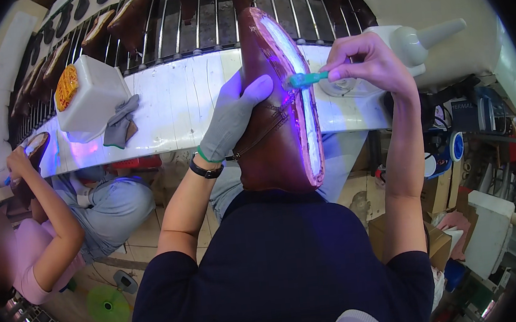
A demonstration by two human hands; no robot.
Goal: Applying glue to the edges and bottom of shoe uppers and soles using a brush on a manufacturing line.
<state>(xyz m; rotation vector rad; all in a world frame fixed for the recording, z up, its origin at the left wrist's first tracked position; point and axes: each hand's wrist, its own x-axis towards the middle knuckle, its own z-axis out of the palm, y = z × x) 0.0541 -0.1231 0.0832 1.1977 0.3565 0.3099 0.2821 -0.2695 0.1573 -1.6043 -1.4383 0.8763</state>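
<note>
A brown leather boot (pixel 263 148) stands tilted over my lap and the bench edge, its underside turned to the right. That underside has a pinkish rim around a pale strip (pixel 310 129) lit bluish-violet. My left hand (pixel 230 120), in a grey glove, is closed around the boot's side near a strap. Between the thumb and fingers of my bare right hand (pixel 372 62) is a small brush with a green handle (pixel 309 80). Its bristle end touches the near rim of the underside, at mid-length.
A white bench (pixel 169 92) runs across, with a roller rack (pixel 198 34) behind carrying several brown boots. On the bench are a white tub (pixel 96 104) with an orange top, a grey glove (pixel 122 120) and a white spouted container (pixel 407 46). At left, another person's hand (pixel 19 163) holds a boot.
</note>
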